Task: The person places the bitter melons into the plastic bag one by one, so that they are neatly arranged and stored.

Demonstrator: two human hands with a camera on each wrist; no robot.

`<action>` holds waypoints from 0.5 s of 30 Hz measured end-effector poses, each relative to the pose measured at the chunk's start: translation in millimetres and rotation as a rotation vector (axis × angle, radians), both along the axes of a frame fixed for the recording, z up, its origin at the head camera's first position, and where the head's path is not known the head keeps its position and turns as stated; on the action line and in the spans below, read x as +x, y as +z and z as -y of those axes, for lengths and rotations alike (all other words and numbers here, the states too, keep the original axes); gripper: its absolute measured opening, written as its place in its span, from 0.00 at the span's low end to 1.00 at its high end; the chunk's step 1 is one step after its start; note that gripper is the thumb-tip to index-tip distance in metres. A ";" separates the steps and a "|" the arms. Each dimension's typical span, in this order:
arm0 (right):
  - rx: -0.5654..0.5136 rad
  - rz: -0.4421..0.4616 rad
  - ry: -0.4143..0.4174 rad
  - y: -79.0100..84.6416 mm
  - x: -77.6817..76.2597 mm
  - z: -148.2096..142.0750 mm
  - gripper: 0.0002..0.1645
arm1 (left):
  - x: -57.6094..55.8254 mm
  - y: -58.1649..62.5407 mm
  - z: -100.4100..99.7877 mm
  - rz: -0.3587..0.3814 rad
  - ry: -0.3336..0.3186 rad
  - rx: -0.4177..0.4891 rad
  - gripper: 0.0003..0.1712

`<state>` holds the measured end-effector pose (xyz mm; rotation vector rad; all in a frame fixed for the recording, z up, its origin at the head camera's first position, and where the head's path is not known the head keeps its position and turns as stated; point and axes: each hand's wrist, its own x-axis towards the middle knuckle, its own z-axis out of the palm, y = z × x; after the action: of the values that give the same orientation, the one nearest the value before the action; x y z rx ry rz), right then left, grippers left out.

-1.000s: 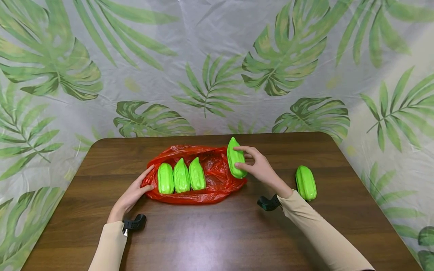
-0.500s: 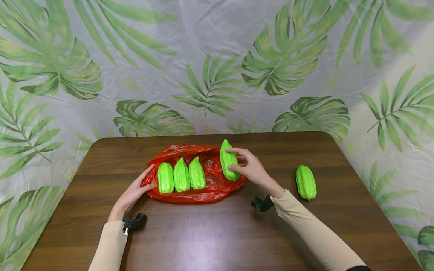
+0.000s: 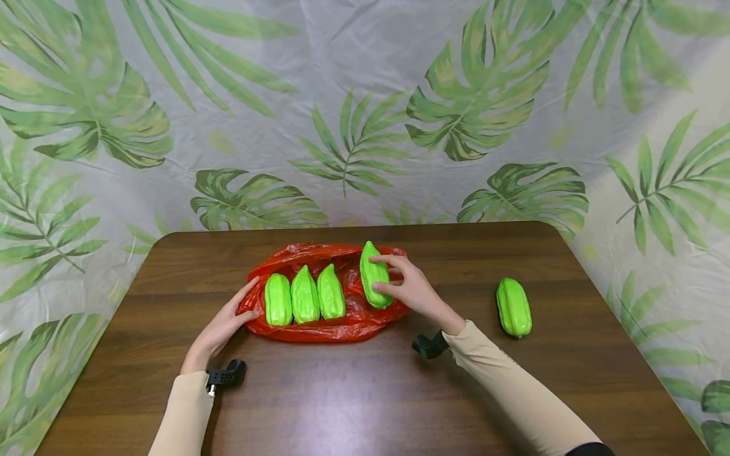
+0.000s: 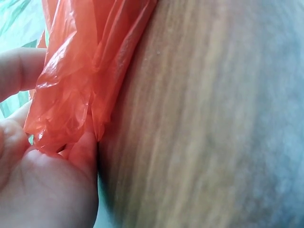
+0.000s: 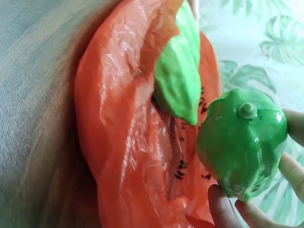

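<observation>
A red plastic bag lies spread with its mouth open. Side by side in it rest three bright green ridged gourds, the leftmost gourd blunt on top, the middle gourd and right gourd pointed. Over the bag's right part my right hand holds another gourd between thumb and fingers, tip up. The right wrist view shows the stem nub of this held gourd. My left hand holds the bag's left end; in the left wrist view, crumpled bag film hides part of the fingers.
One more green gourd lies on the brown wooden table, to the right of my right hand. Behind the table's far edge hangs a leaf-patterned cloth. A black wrist mount sticks out from the left wrist.
My right hand has moved left and slightly down with the held gourd, from the bag's right edge to over its open part. The left hand and the other gourds stay put.
</observation>
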<state>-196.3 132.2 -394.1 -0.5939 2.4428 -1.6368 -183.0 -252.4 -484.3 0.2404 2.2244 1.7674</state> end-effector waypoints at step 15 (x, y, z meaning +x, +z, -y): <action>0.060 -0.057 0.039 -43.7 -14.0 20.0 0.29 | 0.0 0.9 -0.6 -0.003 -0.007 -0.011 0.43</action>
<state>-210.3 112.2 -437.8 -0.6834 2.4936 -1.5473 -183.0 -251.8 -483.5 0.2486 2.2321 1.7520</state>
